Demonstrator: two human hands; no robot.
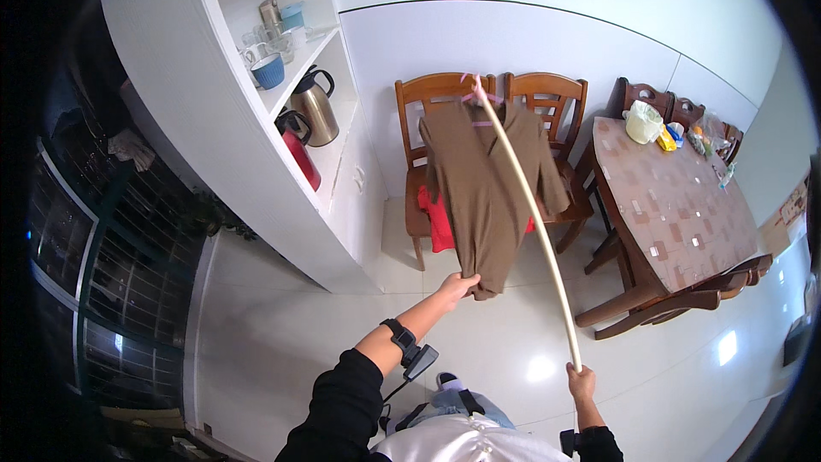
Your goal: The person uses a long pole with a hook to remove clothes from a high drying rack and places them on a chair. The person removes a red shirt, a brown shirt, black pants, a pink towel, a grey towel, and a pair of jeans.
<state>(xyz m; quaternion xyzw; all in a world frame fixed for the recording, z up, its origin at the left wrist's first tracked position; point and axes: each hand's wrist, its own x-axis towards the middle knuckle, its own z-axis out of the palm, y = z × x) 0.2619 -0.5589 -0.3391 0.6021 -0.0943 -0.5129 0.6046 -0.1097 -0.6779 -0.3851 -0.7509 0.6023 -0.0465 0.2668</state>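
The left hand (456, 286) pinches the brown shirt's (483, 192) bottom hem; the right hand (581, 382) grips the long pole (530, 205), which slants up to its pink hanger (475, 94).

I am looking down into a home, its dining corner. A wooden dining table (684, 214) with a patterned top stands by the wall, with wooden chairs (428, 120) around it and along the wall. A white built-in shelf unit (248, 145) holds cups (268, 71), a steel thermos jug (314, 107) and a red one (299, 154). The floor is glossy white tile (282, 325). Bags and small packets (676, 128) lie at the table's far end.
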